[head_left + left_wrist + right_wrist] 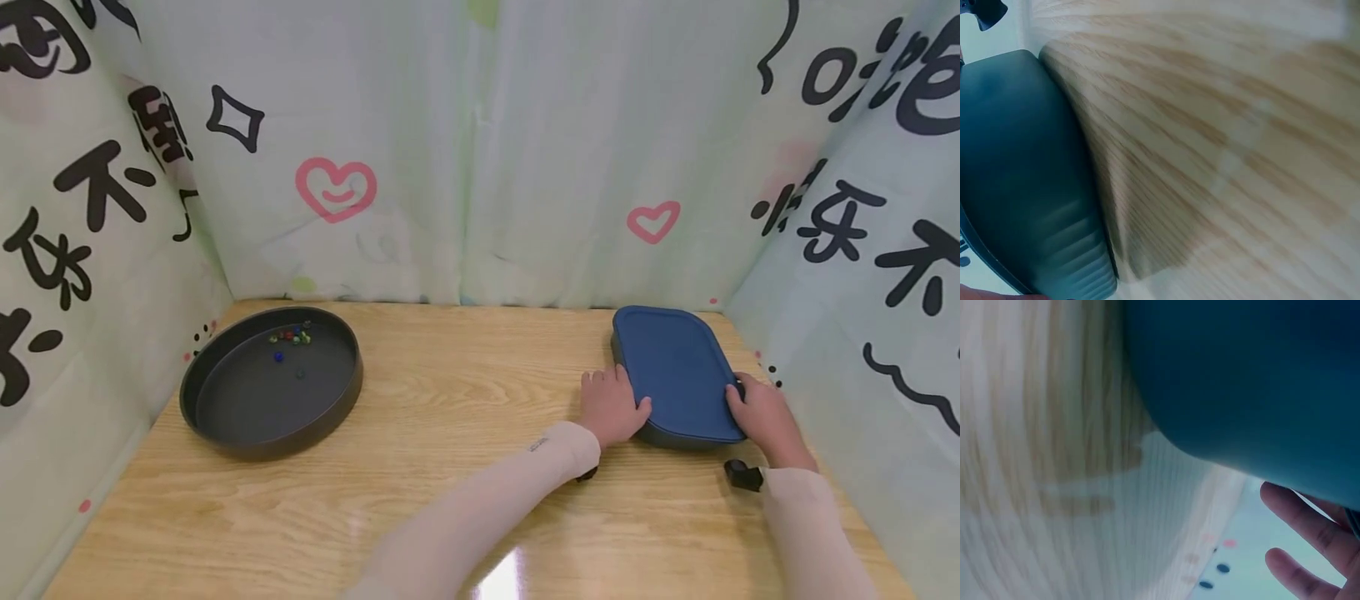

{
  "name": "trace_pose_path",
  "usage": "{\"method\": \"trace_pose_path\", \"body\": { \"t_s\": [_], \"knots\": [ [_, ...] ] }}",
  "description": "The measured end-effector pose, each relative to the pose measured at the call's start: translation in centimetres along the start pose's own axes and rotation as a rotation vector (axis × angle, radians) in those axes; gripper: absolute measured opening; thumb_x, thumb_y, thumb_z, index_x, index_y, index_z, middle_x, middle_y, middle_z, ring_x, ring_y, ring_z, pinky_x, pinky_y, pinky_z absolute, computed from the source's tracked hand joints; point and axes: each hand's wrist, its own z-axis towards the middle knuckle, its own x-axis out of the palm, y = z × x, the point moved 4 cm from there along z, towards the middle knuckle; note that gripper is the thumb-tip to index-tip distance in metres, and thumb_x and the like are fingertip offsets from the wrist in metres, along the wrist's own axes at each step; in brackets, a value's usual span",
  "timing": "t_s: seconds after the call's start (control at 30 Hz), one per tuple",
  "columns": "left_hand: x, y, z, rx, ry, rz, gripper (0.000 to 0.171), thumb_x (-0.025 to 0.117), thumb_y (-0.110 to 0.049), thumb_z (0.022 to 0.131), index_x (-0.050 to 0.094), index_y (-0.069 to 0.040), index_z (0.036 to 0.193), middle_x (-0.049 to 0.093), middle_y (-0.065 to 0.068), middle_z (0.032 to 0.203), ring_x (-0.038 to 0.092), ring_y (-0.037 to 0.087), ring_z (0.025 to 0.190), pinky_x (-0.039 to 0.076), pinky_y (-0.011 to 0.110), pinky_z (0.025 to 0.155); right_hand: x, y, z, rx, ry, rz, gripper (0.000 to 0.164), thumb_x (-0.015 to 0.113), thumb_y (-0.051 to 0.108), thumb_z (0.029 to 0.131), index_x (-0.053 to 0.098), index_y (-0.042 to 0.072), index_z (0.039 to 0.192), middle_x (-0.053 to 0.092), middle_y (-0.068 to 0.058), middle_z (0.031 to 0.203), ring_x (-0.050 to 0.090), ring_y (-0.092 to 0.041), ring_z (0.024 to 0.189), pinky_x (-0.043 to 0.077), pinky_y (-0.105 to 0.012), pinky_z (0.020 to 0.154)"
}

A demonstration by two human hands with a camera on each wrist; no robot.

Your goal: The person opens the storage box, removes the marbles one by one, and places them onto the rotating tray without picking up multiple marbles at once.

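A rounded rectangular container [678, 379] with a flat blue lid and dark sides sits at the right of the table. My left hand [611, 406] holds its left side, thumb over the lid's edge near the front corner. On the opposite side my right hand [768, 419] grips it, thumb on the lid's rim. In the right wrist view, fingers [1310, 525] of that hand reach along the container's side, one fingertip right at its edge. The left wrist view shows the container's ribbed side wall [1035, 187] close to the wood.
A round dark pan [262, 408] stands at the table's left, holding several small coloured beads [292, 335]. White cloth with black characters and pink hearts [336, 190] hangs around the back and both sides of the wooden table [472, 375].
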Motion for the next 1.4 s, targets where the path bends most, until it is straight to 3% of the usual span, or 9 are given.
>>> {"method": "trace_pose_path", "body": {
  "t_s": [0.23, 0.4, 0.6, 0.73, 0.9, 1.13, 1.4],
  "knots": [
    [-0.8, 3.0, -1.0, 0.028, -0.010, 0.020, 0.064, 0.035, -0.055, 0.095, 0.040, -0.011, 0.141, 0.051, 0.000, 0.136, 0.048, 0.019, 0.124, 0.032, 0.037, 0.109, 0.8, 2.5, 0.0, -0.035, -0.002, 0.021, 0.052, 0.036, 0.022, 0.101, 0.037, -0.021, 0.131, 0.046, -0.044, 0.121, 0.049, -0.055, 0.108, 0.042, -0.061, 0.087],
    [-1.4, 4.3, -1.3, 0.027, -0.009, 0.064, 0.064, 0.035, -0.055, 0.095, 0.042, -0.010, 0.140, 0.051, 0.000, 0.135, 0.047, 0.019, 0.125, 0.031, 0.038, 0.109, 1.1, 4.1, -0.1, -0.066, -0.024, 0.018, 0.051, 0.038, 0.021, 0.100, 0.039, -0.020, 0.130, 0.048, -0.043, 0.120, 0.050, -0.054, 0.107, 0.042, -0.061, 0.087],
    [-1.7, 4.8, -0.2, -0.003, 0.013, 0.027, 0.072, 0.031, -0.059, 0.095, 0.033, -0.009, 0.146, 0.041, 0.003, 0.147, 0.036, 0.022, 0.137, 0.027, 0.039, 0.113, 1.0, 4.5, 0.3, -0.121, -0.063, -0.074, 0.056, 0.037, 0.025, 0.101, 0.030, -0.015, 0.139, 0.033, -0.038, 0.139, 0.032, -0.054, 0.126, 0.027, -0.065, 0.100],
    [-1.4, 4.9, 0.9, -0.024, 0.036, 0.008, 0.075, 0.033, -0.060, 0.093, 0.026, -0.009, 0.149, 0.032, 0.003, 0.153, 0.028, 0.023, 0.142, 0.023, 0.040, 0.115, 1.1, 4.0, 0.9, -0.143, 0.015, -0.103, 0.062, 0.029, 0.034, 0.103, 0.022, -0.013, 0.143, 0.023, -0.036, 0.146, 0.020, -0.054, 0.133, 0.017, -0.069, 0.102],
    [-0.9, 5.4, 1.2, -0.020, 0.039, 0.012, 0.077, 0.035, -0.059, 0.093, 0.022, -0.010, 0.150, 0.027, 0.003, 0.155, 0.025, 0.023, 0.144, 0.021, 0.041, 0.116, 1.8, 3.9, 1.1, -0.154, 0.098, -0.069, 0.060, 0.024, 0.032, 0.103, 0.019, -0.012, 0.144, 0.022, -0.036, 0.146, 0.015, -0.055, 0.134, 0.012, -0.071, 0.102],
    [-1.1, 6.6, 0.5, 0.009, 0.049, 0.033, 0.077, 0.034, -0.059, 0.093, 0.022, -0.007, 0.150, 0.025, 0.006, 0.156, 0.021, 0.022, 0.145, 0.018, 0.043, 0.117, 2.5, 4.9, 1.1, -0.160, 0.113, -0.025, 0.058, 0.024, 0.028, 0.103, 0.017, -0.012, 0.144, 0.022, -0.039, 0.144, 0.015, -0.053, 0.135, 0.011, -0.069, 0.104],
    [-1.7, 9.3, -1.1, 0.021, 0.059, -0.027, 0.078, 0.037, -0.056, 0.094, 0.020, -0.004, 0.149, 0.023, 0.011, 0.156, 0.018, 0.026, 0.146, 0.013, 0.048, 0.118, 3.3, 7.6, 0.4, -0.163, 0.107, -0.001, 0.056, 0.028, 0.024, 0.102, 0.020, -0.013, 0.144, 0.023, -0.038, 0.144, 0.017, -0.052, 0.136, 0.014, -0.065, 0.107]
  ]
}}
